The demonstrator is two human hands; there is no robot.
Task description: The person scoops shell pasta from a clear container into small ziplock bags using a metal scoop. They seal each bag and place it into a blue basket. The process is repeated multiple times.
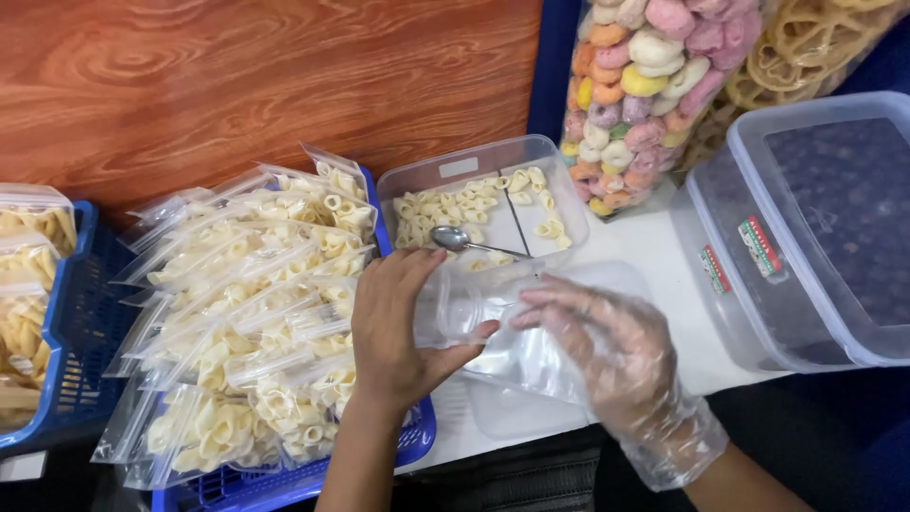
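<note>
**Bag held open between two hands over the worktop**

Bag (pixel 483 318), small, clear and empty, is held at the centre of the view, just at 6 o'clock from the tub (pixel 479 204) of pale shell-shaped crackers. It is gripped at its upper left edge by the left hand (pixel 398 327), the thumb clenched against the film, while the gloved right hand (pixel 607 351) lies on the rest of it with fingers (pixel 550 303) spread flat; whether these actually pinch the film cannot be told. The bag's mouth appears to be kept close to the tub, seemingly so the contents are within short reach. Its long axis runs roughly from 10 o'clock to 4 o'clock, the left-hand end pointing towards the tub.

A spoon (pixel 464 241) rests in the tub, bowl at 9 o'clock, handle towards 3 o'clock. Filled bags (pixel 256 322) are stacked in a blue basket (pixel 284 484) at 9 o'clock from the hands, laid overlapping. At 3 o'clock two lidded boxes (pixel 806 228) stand on the worktop (pixel 664 256); at 1 o'clock a sack of coloured rings (pixel 645 95) leans upright.
</note>
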